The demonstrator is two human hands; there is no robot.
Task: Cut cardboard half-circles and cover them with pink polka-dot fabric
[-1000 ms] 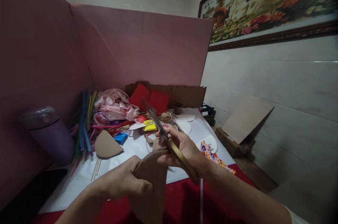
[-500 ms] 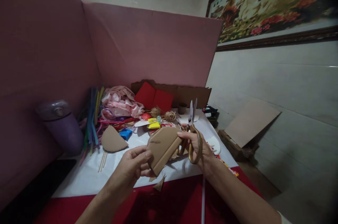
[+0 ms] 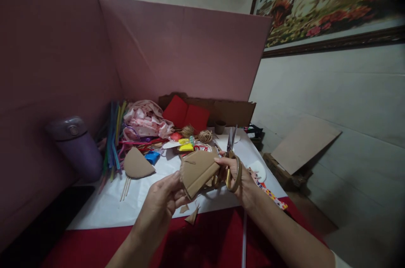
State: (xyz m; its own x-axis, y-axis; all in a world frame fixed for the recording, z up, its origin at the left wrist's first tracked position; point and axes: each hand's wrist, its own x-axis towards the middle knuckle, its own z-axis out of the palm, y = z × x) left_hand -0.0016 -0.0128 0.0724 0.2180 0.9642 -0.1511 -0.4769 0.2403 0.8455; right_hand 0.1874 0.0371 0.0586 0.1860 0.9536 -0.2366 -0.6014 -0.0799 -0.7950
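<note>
Both hands hold a brown cardboard piece [image 3: 196, 170] with a rounded edge above the table's front. My left hand [image 3: 164, 200] pinches its lower left corner with closed fingers. My right hand [image 3: 236, 173] grips its right end, with gold-handled scissors [image 3: 232, 162] hooked on its fingers. The scissor blades point up, slightly apart. Small cardboard offcuts [image 3: 190, 216] lie on the red cloth [image 3: 95, 247] below.
White paper [image 3: 104, 209] covers the table. On it lie a second rounded cardboard piece [image 3: 136, 164], coloured straws [image 3: 113, 141], pink fabric [image 3: 145, 121], twine balls [image 3: 205, 135], red card [image 3: 186, 114] and a purple bottle [image 3: 76, 146]. Pink boards [image 3: 190, 49] wall the back and left.
The scissors came off the cardboard and swung upright in my right hand. Both hands lifted and turned the cardboard piece, and offcuts dropped onto the red cloth.
</note>
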